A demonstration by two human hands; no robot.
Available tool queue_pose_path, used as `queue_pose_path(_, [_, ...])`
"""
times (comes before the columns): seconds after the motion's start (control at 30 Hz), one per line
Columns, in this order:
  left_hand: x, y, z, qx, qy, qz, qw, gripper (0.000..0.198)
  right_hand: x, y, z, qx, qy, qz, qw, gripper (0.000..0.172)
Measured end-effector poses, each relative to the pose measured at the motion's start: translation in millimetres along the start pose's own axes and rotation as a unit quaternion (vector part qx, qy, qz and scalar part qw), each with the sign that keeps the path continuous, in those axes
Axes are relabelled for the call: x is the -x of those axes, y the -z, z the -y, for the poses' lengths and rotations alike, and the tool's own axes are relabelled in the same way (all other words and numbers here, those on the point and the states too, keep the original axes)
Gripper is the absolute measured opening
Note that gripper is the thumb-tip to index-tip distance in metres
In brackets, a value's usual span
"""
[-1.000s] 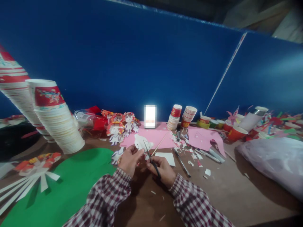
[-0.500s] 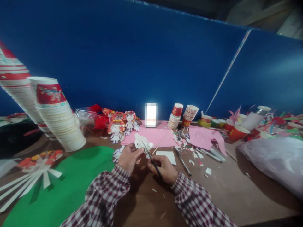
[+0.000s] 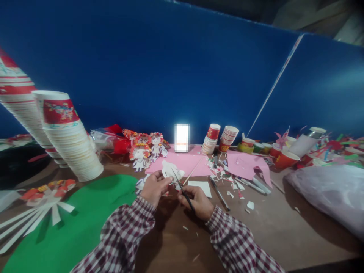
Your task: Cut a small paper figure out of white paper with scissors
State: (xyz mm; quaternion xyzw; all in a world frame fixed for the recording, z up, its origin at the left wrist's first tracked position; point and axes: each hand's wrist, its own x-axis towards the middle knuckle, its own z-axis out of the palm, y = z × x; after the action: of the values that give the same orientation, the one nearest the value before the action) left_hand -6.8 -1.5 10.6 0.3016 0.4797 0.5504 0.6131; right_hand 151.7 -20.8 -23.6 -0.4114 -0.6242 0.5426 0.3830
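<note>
My left hand (image 3: 156, 188) pinches a white paper cutout (image 3: 172, 171) between thumb and fingers, holding it up off the table. My right hand (image 3: 197, 201) is closed around slim dark scissors (image 3: 185, 194), seen nearly edge-on. Their tip points up and left, over the right part of the cutout. Whether the blades are apart cannot be made out. Just beyond the hands lie a pink sheet (image 3: 196, 170) and a thin wooden stick (image 3: 191, 172). A blank white paper piece (image 3: 200, 188) rests beside my right hand.
Tall paper cup stacks (image 3: 71, 144) lean at the left, near a green sheet (image 3: 85, 212). Coloured paper figures (image 3: 140, 161) stand at the back. Right of centre are a pen (image 3: 220, 194), paper scraps (image 3: 237, 185) and a large plastic bag (image 3: 330, 193). A blue wall (image 3: 170, 76) closes off the back.
The scissors' tip and the cutout have shifted very slightly. Both hands keep their holds, and the view has moved a little.
</note>
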Motion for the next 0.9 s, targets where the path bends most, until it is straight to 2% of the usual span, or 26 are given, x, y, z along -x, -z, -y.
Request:
queue_pose_path(0.4, [-4.6, 5.5, -1.3, -0.025, -0.005, 0.01, 1.0, 0.036, 2.0, 2.1, -2.5, 0.052, 0.002, 0.015, 0.999, 0.019])
queue_pose_path(0.9, [-0.2, 3.5, -6.5, -0.036, 0.01, 0.028, 0.999, 0.029, 2.1, 2.5, -2.5, 0.031, 0.001, 0.017, 0.999, 0.023])
